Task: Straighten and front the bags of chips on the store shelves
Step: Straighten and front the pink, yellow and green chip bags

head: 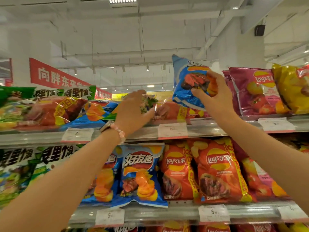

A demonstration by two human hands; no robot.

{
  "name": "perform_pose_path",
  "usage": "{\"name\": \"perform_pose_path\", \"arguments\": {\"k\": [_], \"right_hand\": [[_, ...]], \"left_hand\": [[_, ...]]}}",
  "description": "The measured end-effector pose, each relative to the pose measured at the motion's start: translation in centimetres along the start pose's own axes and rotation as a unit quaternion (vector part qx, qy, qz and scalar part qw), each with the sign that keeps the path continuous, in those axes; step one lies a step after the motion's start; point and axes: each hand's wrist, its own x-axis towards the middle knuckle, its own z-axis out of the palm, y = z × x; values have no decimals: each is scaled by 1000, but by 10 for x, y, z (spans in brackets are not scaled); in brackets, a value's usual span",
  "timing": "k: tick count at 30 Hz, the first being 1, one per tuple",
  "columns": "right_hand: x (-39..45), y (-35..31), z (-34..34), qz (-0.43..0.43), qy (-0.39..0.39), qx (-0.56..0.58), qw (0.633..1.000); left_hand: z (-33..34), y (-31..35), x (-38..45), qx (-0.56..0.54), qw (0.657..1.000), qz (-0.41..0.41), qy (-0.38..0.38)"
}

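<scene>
My right hand grips a blue bag of chips and holds it tilted above the top shelf. My left hand reaches over the same shelf, its fingers curled round a green-printed bag lying among the flat bags. Red bags lie flat between my hands. To the right, magenta Lay's bags and a yellow bag stand upright. On the left of the top shelf, a red bag and green bags lie on their backs.
The shelf below holds upright bags: green ones at left, a blue bag in the middle, orange Lay's bags to the right. White price tags sit on the shelf rails. A red banner hangs behind.
</scene>
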Motion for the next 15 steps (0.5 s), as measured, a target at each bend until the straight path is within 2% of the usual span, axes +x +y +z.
{"name": "perform_pose_path", "arguments": {"k": [2,5,7,9,15], "right_hand": [[-3,-5,9,0,-2,3,1000],[-8,-11,23,0,5,-1,1000],[-11,-14,32,-1,11,-2,1000],[-14,-15,39,-1,15,-5,1000],[-23,-23,56,5,18,-27,999]], "left_hand": [[-11,-21,1,59,997,-44,24],[-19,-47,8,120,985,-108,-67],[-21,-57,13,93,976,-143,-138],[-19,-65,17,26,970,-167,-174],[-4,-84,22,-82,975,-145,-145]]}}
